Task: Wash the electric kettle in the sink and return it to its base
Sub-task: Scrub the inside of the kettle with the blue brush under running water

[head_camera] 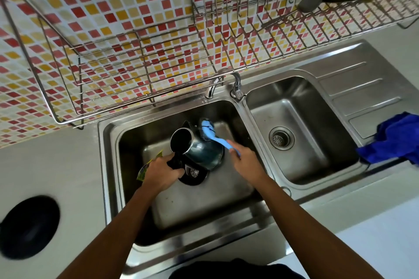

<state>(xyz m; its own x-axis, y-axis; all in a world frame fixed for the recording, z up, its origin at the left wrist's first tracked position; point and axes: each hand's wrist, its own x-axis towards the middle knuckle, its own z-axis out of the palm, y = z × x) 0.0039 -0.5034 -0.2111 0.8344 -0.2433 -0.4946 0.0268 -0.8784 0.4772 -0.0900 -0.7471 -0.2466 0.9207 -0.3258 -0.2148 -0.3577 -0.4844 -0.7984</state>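
Observation:
A steel electric kettle (pixel 199 149) with a black handle is tilted on its side over the left sink basin (pixel 136 133), its open mouth facing up and left. My left hand (pixel 162 171) grips the black handle. My right hand (pixel 246 162) holds a light blue dish brush (pixel 214 135) whose head rests against the kettle's outer wall near the top. The round black kettle base (pixel 29 226) lies on the counter at the far left.
A tap (pixel 235 85) stands between the two basins. The right basin (pixel 301 88) has a drain. A blue cloth (pixel 392 140) lies on the drainboard. Wire dish racks (pixel 140 59) hang over the counter. A yellow-green packet (pixel 147 166) sits in the left basin.

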